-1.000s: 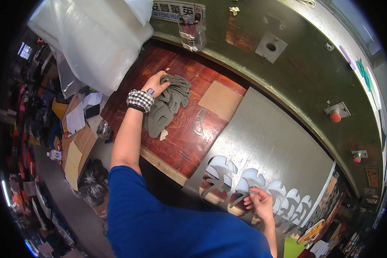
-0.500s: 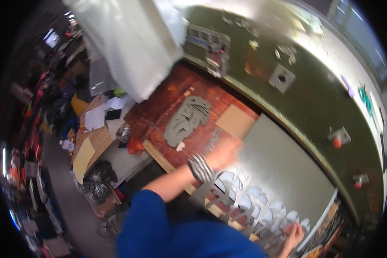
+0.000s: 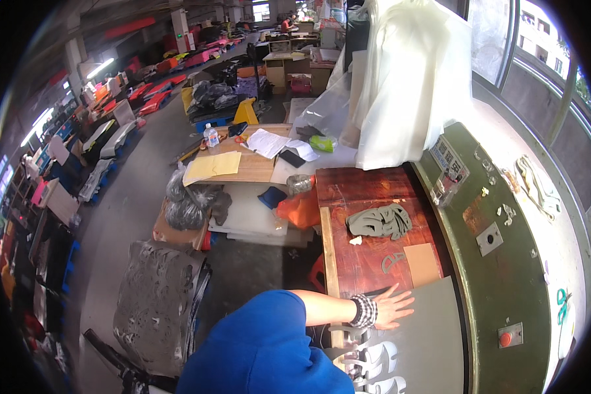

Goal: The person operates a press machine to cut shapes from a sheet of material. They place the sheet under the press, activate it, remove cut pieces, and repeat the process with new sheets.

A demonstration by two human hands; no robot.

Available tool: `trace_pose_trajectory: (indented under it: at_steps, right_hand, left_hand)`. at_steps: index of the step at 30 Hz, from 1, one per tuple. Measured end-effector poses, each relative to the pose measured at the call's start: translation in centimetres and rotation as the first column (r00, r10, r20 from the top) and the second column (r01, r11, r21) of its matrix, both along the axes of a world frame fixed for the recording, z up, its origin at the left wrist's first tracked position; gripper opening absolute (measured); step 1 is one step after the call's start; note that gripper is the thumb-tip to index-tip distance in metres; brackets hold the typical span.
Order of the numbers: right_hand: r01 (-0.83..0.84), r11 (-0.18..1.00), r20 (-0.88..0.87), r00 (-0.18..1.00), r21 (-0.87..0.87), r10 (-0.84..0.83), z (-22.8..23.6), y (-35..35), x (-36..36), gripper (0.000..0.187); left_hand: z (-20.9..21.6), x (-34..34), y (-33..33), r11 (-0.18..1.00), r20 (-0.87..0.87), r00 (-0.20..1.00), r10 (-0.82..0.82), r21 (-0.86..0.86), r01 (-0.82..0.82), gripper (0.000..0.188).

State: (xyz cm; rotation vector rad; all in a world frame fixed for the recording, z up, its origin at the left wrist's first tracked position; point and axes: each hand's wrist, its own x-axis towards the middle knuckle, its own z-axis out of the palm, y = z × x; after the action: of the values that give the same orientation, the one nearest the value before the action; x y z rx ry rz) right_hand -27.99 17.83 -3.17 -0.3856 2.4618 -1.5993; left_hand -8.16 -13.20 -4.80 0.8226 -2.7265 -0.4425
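Note:
My left hand [image 3: 393,308], with a black-and-white checked band at the wrist, is open with its fingers spread. Its palm faces down at the far end of a smooth grey sheet [image 3: 433,315]. Contact with the sheet cannot be made out for sure. Curved cut-outs [image 3: 379,354] in the sheet show pale gaps and grey strips below my wrist. Beyond my fingertips are a tan square piece [image 3: 422,262], a small grey looped scrap [image 3: 393,262] and a pile of grey cut pieces [image 3: 378,222] on a reddish-brown wooden board [image 3: 348,190]. My right hand is out of view.
A green machine panel [image 3: 505,276] with a red button [image 3: 505,339] runs along the right. Translucent plastic sheeting [image 3: 407,79] hangs ahead. Papers and a bottle [image 3: 211,135] lie on a wooden table [image 3: 256,171]. Black bags [image 3: 190,207] and a stack of dark sheets [image 3: 154,302] stand to the left.
The view has swung up and leftward, showing more of the workshop. My right hand, earlier at the lower right by the cut-outs, has left the picture. My left hand now shows spread fingers.

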Motion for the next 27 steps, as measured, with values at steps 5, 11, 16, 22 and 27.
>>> trace_pose_trajectory:
  at_steps: [5, 11, 16, 22, 27]
  right_hand:
    - [-0.023, 0.996, 0.085, 0.996, -0.084, 0.030, -0.4, 1.6, -1.3, 0.047]
    - [0.048, 0.965, 0.198, 0.980, -0.257, 0.004, -0.1, 4.5, -2.5, 0.055]
    - [0.206, 0.846, 0.329, 0.944, -0.491, -0.039, -0.2, 9.5, -4.4, 0.062]
    - [0.549, 0.329, 0.562, 0.825, -0.768, -0.065, -0.5, 21.1, -6.3, 0.071]
    - [0.600, -0.340, 0.558, 0.799, -0.724, 0.223, -1.1, 27.9, -3.5, 0.078]
  left_hand:
    - [0.0, -0.6, 1.2, 0.999, 0.040, 0.998, 0.039, -0.006, -0.039, 0.067]
    - [0.5, -1.6, 2.3, 0.999, 0.047, 0.998, 0.050, -0.009, -0.050, 0.067]
    - [0.8, -1.5, 2.0, 0.998, 0.058, 0.996, 0.062, 0.027, -0.064, 0.063]
    - [1.4, -1.0, 1.8, 1.000, -0.057, 0.998, 0.000, 0.007, 0.000, 0.066]
    - [2.6, -1.4, 2.1, 0.988, 0.195, 0.977, 0.089, -0.139, -0.062, 0.059]
